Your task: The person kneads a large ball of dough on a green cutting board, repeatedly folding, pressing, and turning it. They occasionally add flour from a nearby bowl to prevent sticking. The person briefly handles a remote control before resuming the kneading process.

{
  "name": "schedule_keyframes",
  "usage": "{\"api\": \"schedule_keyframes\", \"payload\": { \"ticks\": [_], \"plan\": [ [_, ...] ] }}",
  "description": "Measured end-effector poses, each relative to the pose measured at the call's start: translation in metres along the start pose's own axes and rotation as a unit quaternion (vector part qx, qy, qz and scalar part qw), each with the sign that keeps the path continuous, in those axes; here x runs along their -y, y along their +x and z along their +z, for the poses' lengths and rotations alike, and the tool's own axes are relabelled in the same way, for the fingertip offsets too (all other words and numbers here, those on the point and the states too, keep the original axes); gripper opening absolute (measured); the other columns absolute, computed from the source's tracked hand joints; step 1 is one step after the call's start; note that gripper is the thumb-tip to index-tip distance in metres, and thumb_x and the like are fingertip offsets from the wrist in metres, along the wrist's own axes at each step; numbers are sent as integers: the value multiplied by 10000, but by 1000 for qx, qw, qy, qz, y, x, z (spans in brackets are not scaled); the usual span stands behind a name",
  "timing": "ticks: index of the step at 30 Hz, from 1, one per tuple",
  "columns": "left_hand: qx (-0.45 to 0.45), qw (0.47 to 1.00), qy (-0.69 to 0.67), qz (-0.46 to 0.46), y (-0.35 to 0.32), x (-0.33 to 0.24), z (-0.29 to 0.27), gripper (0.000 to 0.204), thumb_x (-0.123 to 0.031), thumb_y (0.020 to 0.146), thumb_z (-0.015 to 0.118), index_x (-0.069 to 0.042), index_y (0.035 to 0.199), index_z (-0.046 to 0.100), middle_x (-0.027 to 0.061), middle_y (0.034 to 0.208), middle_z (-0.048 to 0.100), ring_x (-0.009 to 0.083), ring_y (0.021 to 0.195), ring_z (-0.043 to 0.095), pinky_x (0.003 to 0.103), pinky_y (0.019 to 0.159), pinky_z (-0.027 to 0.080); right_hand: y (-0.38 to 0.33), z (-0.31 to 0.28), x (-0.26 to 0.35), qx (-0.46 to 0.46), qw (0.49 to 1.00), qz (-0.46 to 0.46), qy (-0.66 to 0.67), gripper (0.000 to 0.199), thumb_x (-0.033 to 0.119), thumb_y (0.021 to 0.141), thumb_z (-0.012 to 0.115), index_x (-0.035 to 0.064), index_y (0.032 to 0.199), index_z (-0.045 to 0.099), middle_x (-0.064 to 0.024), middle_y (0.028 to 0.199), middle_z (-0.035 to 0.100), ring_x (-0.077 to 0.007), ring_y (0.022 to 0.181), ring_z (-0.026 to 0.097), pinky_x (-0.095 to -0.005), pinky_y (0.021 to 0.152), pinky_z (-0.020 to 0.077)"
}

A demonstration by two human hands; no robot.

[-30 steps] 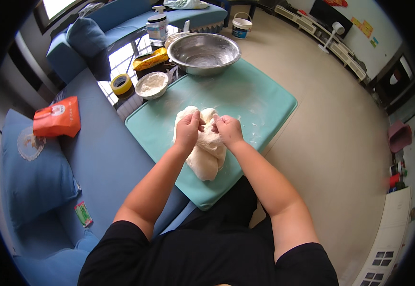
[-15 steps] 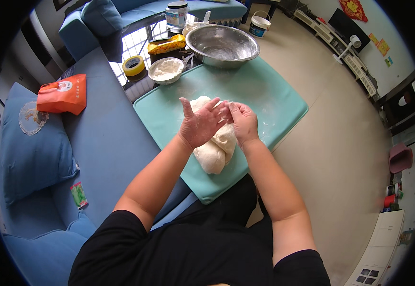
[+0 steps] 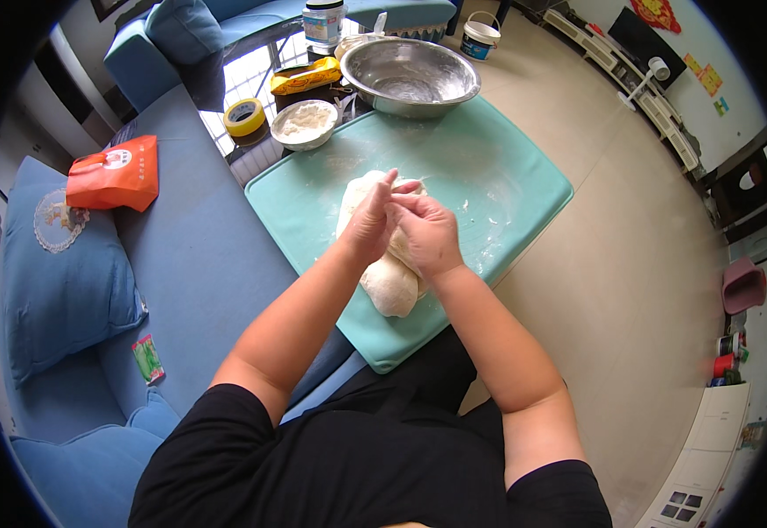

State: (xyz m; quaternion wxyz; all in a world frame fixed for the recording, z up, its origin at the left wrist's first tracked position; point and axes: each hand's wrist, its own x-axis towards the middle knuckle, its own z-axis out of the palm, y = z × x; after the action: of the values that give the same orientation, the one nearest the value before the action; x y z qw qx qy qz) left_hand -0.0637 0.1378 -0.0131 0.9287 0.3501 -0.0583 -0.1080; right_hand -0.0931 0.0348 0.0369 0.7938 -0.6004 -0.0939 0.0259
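— Worn up top?
— Black short-sleeved shirt (image 3: 357, 466), plain, no print. Sleeves ending above the elbows.
— Lower arms?
— Bare. No watch, no rings, no gloves on left hand (image 3: 367, 222) or right hand (image 3: 427, 233). Dusted with flour.

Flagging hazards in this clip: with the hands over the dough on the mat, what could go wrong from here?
1. The dough lies close to the near edge of the teal mat; pushed toward the person, it might slide off.
2. The flour bowl sits by the mat's far left corner; a sweeping left hand could tip it.
3. The right hand looks floury, so dough may stick.
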Motion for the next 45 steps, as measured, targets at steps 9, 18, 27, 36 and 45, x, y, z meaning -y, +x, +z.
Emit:
{"api": "schedule_keyframes", "payload": {
  "ticks": [9,18,27,36,45],
  "plan": [
    [-122,916,353,145,4,-22,-75,437,-138,898,573,19,1290,460,127,1185,578,170,1085,529,273,942,398,16,-53,-30,-31,916,-19,-399,205,226,810,632,31,872,620,-78,756,606,-209,702,582,-312,685,475],
    [-381,695,567,223,-52,-73,-207,470,-237,868,595,-44,1279,474,142,1249,520,266,1169,484,347,1004,359,37,-69,-17,-1,765,-157,-624,443,171,795,650,46,1205,537,-151,1093,629,-235,1011,595,-339,889,446],
    [-330,764,457,314,-19,-96,-191,393,-200,897,563,-51,1251,482,95,1261,520,210,1184,469,329,1006,349,106,-69,-12,61,792,-102,-598,474,146,798,647,61,1244,512,-165,1280,503,-286,1216,458,-333,1022,350],
    [-238,859,262,371,15,-121,-202,310,-185,952,476,-47,1229,487,81,1179,575,163,1132,511,306,955,391,210,-57,-6,109,712,-229,-655,261,138,764,637,47,1009,621,-142,1036,624,-306,983,577,-383,861,453],
    [-117,894,85,425,2,-123,-245,547,-382,919,490,-40,1324,354,145,1290,455,237,1228,425,391,990,382,448,20,-26,55,574,-203,-791,281,297,797,621,122,1012,662,-103,934,650,-273,898,615,-381,809,473]
  ]
}}
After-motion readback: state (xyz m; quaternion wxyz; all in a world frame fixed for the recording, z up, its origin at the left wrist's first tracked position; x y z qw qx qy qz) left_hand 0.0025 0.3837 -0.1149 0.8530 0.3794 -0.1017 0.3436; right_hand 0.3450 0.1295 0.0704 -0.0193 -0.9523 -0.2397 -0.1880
